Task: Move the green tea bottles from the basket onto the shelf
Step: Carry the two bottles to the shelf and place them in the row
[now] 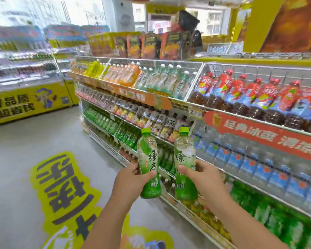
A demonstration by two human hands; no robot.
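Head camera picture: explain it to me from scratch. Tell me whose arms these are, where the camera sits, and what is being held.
There is no machine here. A person wears one wide-angle camera on the head, looking forward and down, so the two bare arms reaching in from the bottom belong to that person.

The left hand holds one green tea bottle around its middle, upright, with a green cap. The right hand holds a second green tea bottle the same way. The two bottles stand side by side in the air, not yet on any shelf.

Ahead and to the right runs a store shelf unit with tiers of drinks: red-capped dark bottles on top, blue-labelled bottles lower down. The grey floor carries a big yellow sticker. The basket is not in view.
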